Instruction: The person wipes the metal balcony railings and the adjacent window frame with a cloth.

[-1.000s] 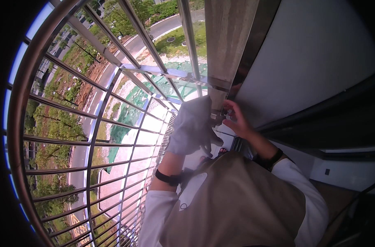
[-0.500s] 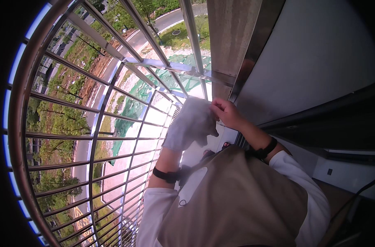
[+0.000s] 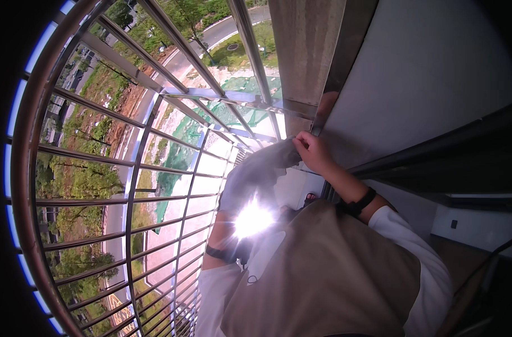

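Note:
A grey piece of cloth (image 3: 250,171) covers my left hand and wrist like a sleeve, so the fingers beneath it are hidden. My left forearm (image 3: 221,226), with a black band around it, runs up into the fabric. At the cloth's far right end, my right hand (image 3: 312,150) is closed, thumb and fingers pinching its edge. The cloth stretches between the two hands, beside the metal railing. A strong white glare washes out the area next to my left forearm and the near part of the cloth.
Metal bars of a curved railing (image 3: 135,185) fill the left side, with trees, a road and green netting far below. A pale panel (image 3: 430,73) in a dark frame stands on the right. A black cable (image 3: 495,255) hangs at lower right.
The cloth has been drawn out longer and flatter toward my right hand, which has shifted slightly right. A bright glare has appeared near my left forearm.

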Demonstrator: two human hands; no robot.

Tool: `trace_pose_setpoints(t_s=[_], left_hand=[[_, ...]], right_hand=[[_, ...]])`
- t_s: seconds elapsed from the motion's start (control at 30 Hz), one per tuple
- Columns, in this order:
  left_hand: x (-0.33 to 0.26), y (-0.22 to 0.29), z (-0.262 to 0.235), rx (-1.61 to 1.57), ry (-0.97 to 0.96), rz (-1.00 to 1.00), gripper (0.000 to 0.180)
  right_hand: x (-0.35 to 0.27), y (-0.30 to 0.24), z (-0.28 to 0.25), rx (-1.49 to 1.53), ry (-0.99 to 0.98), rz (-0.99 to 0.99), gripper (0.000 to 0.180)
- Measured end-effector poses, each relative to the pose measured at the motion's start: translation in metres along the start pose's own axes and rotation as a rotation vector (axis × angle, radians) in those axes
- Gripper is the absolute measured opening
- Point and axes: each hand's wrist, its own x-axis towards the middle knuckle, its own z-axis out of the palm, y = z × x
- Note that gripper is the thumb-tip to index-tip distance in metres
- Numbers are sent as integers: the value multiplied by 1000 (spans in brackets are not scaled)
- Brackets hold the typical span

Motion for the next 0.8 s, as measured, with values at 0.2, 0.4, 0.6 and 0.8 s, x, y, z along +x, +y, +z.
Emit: trace_pose_setpoints(t_s=[0.2,0.4,0.6,0.8], left_hand=[[36,23,10,147,38,123,53],[66,24,23,491,201,220,59],[99,24,17,355,106,20,51],[101,29,0,356,34,31,47]], right_hand=[[-26,8,-14,113,-172,161,12],[-38,-21,-3,17,-338,-264,32],[-19,-49,1,443,-383,9,20],[-11,-56,1,407,-314,27,26]])
